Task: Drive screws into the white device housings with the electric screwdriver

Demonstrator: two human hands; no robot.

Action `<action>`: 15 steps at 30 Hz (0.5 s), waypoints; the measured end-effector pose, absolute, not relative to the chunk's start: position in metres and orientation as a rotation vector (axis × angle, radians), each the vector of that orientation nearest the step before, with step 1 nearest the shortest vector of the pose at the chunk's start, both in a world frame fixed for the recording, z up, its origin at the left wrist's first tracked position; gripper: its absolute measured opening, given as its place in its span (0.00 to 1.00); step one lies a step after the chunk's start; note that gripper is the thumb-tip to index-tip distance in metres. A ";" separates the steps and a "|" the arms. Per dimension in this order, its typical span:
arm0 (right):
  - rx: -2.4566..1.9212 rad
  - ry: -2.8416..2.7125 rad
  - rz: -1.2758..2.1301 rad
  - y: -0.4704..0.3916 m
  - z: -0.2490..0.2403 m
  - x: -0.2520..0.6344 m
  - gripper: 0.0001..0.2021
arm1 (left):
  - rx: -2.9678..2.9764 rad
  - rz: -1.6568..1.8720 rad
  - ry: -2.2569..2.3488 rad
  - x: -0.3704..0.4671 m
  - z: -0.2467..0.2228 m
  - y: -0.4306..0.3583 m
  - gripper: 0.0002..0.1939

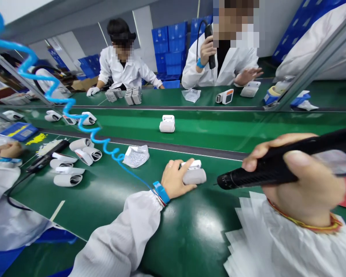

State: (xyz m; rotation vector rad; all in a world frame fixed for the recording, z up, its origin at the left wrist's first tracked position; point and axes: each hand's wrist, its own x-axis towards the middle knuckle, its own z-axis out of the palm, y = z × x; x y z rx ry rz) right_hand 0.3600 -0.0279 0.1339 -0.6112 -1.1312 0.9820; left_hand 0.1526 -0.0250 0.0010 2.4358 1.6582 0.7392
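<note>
My left hand (177,179), wearing a blue wrist strap, is closed around a white wrist blood pressure monitor (195,176) that rests on the green bench. Its rolled grey cuff faces right. My right hand (300,181) grips a black electric screwdriver (256,175), tilted with its thin bit pointing left. The bit's tip is a short way right of the monitor and apart from it. Left of my left hand, a clear plastic bag (136,156) of small metal parts, probably screws, lies on the bench.
Several more cuffed monitors (68,179) lie at left, beside another black screwdriver (47,156). A blue coiled cord (96,134) stretches down to my wrist strap. One monitor (167,124) sits on the green conveyor (207,129). Co-workers sit across it; a person's sleeve is at left.
</note>
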 end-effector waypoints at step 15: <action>-0.972 -1.288 0.922 0.013 0.095 0.355 0.13 | 1.185 1.202 1.460 0.209 0.019 0.146 0.38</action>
